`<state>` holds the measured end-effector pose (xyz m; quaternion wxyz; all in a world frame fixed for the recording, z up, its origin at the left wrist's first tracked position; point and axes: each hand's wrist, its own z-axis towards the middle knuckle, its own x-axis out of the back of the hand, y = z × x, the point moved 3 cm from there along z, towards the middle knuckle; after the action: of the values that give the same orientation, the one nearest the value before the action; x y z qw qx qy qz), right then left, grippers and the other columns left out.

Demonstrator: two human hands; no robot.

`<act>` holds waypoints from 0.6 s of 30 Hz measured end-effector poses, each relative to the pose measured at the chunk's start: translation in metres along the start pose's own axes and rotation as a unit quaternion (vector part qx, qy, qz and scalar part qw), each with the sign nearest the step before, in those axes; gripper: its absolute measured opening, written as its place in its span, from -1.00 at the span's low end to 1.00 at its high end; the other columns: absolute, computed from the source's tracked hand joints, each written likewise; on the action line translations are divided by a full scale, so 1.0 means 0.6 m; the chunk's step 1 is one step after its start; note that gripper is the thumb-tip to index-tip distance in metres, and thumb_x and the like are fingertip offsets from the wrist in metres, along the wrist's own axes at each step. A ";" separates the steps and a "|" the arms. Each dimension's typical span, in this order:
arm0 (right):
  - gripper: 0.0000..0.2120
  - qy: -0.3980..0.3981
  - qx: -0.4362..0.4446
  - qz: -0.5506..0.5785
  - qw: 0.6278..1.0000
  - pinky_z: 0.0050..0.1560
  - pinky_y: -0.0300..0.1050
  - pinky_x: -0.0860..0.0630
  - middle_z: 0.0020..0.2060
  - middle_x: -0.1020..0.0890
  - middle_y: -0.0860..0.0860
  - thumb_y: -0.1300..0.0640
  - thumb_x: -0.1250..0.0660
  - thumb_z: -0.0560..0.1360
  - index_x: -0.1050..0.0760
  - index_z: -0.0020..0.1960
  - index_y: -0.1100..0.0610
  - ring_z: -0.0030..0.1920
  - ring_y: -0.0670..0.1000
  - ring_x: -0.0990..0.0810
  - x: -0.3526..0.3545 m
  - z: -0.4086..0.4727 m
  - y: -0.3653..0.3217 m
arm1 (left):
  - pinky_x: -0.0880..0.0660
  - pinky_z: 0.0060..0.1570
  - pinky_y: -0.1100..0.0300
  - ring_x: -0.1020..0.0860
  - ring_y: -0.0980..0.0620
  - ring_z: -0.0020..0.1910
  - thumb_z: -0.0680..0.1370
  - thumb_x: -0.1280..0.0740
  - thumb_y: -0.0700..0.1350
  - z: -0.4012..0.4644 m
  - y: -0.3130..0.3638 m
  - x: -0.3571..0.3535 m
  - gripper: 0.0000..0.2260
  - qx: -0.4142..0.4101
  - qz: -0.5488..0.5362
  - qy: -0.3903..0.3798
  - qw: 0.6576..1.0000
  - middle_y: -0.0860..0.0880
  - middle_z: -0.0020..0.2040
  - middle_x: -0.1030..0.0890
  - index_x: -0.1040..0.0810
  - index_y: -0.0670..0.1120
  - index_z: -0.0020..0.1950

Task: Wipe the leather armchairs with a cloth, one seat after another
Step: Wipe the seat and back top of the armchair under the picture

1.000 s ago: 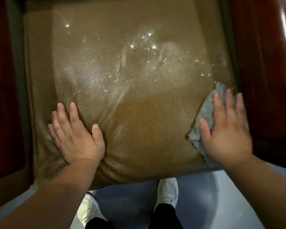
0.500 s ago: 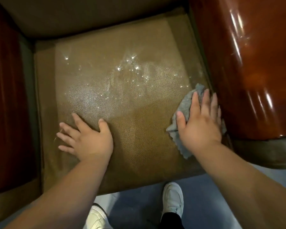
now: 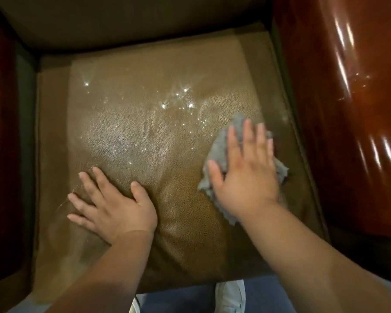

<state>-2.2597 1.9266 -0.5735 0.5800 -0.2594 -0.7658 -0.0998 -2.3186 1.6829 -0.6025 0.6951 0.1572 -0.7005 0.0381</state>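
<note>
A brown leather seat cushion fills the middle of the view, with shiny wet streaks and droplets across it. My right hand lies flat with straight fingers on a grey cloth, pressing it onto the right part of the cushion. The cloth sticks out beyond the fingers and on both sides of the palm. My left hand rests flat, fingers spread, on the front left of the cushion and holds nothing.
A glossy red-brown armrest rises close on the right, and a darker armrest stands on the left. The brown backrest closes the far side. A white shoe stands on blue floor below the seat's front edge.
My right hand has slid the cloth from the cushion's right edge inward and slightly farther back. My left hand has stayed on the front left, fingers spreading. The view now shows the backrest.
</note>
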 end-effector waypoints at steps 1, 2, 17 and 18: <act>-0.21 -0.027 0.094 -0.022 0.995 0.63 0.24 0.23 0.66 0.27 0.14 -0.37 0.16 0.62 0.25 0.69 0.03 0.63 0.20 0.35 -0.005 -0.012 -0.020 | 0.12 0.57 -0.43 -0.01 -0.37 0.66 0.52 -0.10 0.22 -0.001 0.001 0.000 -0.23 0.000 0.002 -0.001 1.000 -0.04 0.72 -0.08 -0.09 -0.01 0.71; -0.20 -0.045 0.167 -0.039 0.984 0.63 0.22 0.23 0.66 0.29 0.10 -0.39 0.15 0.61 0.25 0.69 0.00 0.63 0.17 0.37 -0.005 -0.018 -0.025 | 0.12 0.57 -0.43 -0.01 -0.37 0.65 0.52 -0.10 0.22 -0.001 0.001 0.001 -0.23 0.000 0.004 -0.001 1.000 -0.04 0.72 -0.08 -0.09 -0.01 0.71; -0.18 -0.053 0.276 -0.081 0.956 0.64 0.22 0.12 0.68 0.19 0.05 -0.43 0.10 0.60 0.16 0.70 -0.01 0.65 0.11 0.30 0.010 0.021 -0.035 | 0.14 0.58 -0.42 0.01 -0.36 0.66 0.51 -0.14 0.20 0.001 0.002 0.001 -0.21 0.000 0.000 -0.020 1.000 -0.05 0.73 -0.03 -0.06 -0.02 0.71; -0.18 -0.048 0.259 -0.091 0.960 0.65 0.22 0.10 0.68 0.19 0.04 -0.44 0.12 0.60 0.16 0.70 -0.02 0.66 0.11 0.28 0.015 0.040 -0.011 | 0.14 0.58 -0.42 0.01 -0.36 0.66 0.51 -0.15 0.20 0.000 0.001 0.002 -0.21 0.002 -0.001 -0.025 1.000 -0.05 0.73 -0.03 -0.06 -0.02 0.71</act>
<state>-2.2848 1.9345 -0.5712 0.5787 -0.0344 -0.8124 0.0623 -2.3190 1.6835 -0.6014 0.6773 0.1607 -0.7171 0.0349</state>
